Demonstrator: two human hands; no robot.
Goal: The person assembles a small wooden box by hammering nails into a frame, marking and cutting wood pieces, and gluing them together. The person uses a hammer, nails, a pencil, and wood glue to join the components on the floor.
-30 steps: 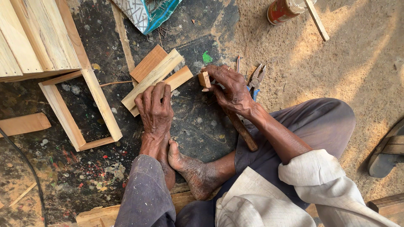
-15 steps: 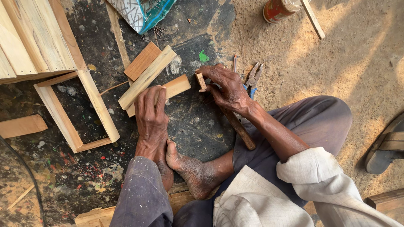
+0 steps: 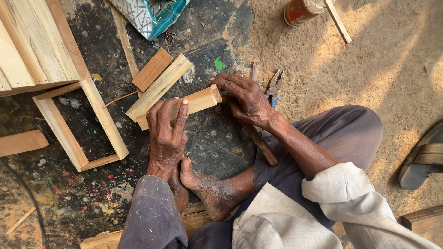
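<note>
My left hand [image 3: 168,127] presses down on a short pale wood strip [image 3: 198,100] that lies on the dark ground. My right hand [image 3: 244,97] is curled over the strip's right end, fingers closed at its tip; what they pinch is hidden. A longer pale strip [image 3: 159,87] and a reddish wood block [image 3: 152,69] lie just beyond the held strip. Under my right wrist lies a wooden tool handle [image 3: 260,143]. My bare foot [image 3: 207,189] rests below my left hand.
An open rectangular wood frame [image 3: 99,115] lies at left, with stacked planks [image 3: 32,46] above it. Pliers [image 3: 274,83] and a pencil [image 3: 253,69] lie by my right hand. A can [image 3: 300,10], a bag [image 3: 150,14] and a sandal [image 3: 424,159] sit around the edges.
The short strip has been shifted right and lifted clear of the longer strip. My left hand has slid forward onto it and my right hand has closed over its end.
</note>
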